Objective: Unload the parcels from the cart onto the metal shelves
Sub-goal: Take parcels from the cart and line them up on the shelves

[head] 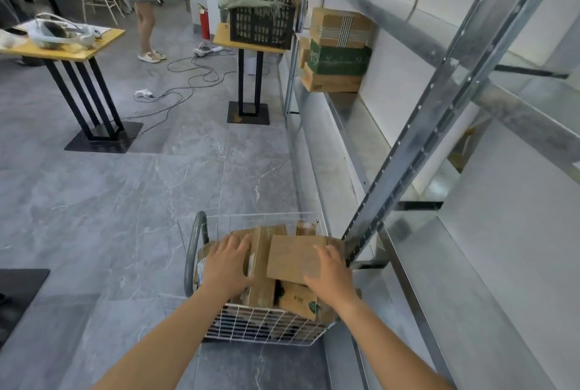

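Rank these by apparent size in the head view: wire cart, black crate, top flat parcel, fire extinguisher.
1. wire cart
2. flat parcel and black crate: these look alike, and the parcel is nearer, so they are left unranked
3. fire extinguisher

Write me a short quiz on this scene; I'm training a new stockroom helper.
1. True or false: on the metal shelves, the green box lies directly under the striped brown box.
2. The right hand rests on: A) a flat brown parcel; B) a fire extinguisher; C) a black crate.
3. Which hand is nearer the grey handle of the wire cart?
Key: 1 true; 2 A; 3 the left hand.
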### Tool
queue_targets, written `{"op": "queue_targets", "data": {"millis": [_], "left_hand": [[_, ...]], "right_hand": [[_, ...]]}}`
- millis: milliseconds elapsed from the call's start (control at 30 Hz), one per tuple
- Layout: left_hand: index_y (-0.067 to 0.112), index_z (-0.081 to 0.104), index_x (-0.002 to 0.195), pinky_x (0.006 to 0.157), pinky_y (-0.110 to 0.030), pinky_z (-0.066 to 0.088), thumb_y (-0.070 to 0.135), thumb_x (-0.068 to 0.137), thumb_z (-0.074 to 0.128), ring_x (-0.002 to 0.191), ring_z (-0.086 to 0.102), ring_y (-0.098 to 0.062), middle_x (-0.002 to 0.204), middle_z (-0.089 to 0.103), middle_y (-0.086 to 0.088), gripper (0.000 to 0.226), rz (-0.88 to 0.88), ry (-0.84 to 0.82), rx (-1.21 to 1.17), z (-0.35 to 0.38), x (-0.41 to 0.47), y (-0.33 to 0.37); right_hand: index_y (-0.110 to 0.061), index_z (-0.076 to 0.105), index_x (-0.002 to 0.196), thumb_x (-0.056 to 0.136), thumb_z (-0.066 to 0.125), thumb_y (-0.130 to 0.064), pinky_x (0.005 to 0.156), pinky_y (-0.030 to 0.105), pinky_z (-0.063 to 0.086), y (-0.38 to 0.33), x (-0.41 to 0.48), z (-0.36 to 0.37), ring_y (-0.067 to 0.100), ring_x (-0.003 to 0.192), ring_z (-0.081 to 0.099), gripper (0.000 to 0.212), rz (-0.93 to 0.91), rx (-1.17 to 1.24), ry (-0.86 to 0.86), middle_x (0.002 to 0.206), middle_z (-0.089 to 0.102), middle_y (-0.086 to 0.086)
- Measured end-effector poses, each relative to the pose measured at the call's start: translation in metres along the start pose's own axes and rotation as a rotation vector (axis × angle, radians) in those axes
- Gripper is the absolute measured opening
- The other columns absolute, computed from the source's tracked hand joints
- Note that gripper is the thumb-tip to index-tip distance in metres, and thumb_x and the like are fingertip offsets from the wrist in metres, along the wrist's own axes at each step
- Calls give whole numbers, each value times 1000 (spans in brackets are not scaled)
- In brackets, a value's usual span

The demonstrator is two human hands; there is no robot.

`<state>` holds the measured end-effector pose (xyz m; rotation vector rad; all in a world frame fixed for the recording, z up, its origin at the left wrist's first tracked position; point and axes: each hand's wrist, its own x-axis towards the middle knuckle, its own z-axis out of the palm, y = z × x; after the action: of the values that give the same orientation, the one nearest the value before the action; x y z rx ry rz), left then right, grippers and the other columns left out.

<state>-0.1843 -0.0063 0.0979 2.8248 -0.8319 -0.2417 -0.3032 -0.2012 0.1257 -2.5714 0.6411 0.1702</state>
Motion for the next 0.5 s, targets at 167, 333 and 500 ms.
{"op": "queue_targets", "data": {"millis": [167, 333, 500], "left_hand": [[28, 8, 150, 117, -42, 9, 49, 74, 60, 145, 12, -24, 158, 9, -2, 94, -25, -105, -16, 14, 28, -7], [28, 9, 149, 114, -44, 20, 46, 74, 65, 143, 19, -26, 157, 11, 0, 95, -61, -157, -47, 26, 49, -4], [26, 11, 149, 113, -45, 25, 53, 74, 66, 141, 22, -27, 157, 9, -4, 97, -103, -234, -47, 39, 69, 3]], "right_hand": [[-21, 22, 148, 87, 60, -40, 102, 42, 40, 7, 23, 9, 21, 125, 43, 75, 112, 14, -45, 142, 33, 2], [-19, 23, 145, 81, 68, -41, 97, 39, 43, 22, 46, 11, 23, 123, 45, 82, 203, 97, -46, 137, 39, 5], [-17, 18, 146, 76, 74, -40, 101, 47, 42, 47, 77, 11, 30, 127, 43, 92, 307, 177, -55, 140, 40, 10]]}}
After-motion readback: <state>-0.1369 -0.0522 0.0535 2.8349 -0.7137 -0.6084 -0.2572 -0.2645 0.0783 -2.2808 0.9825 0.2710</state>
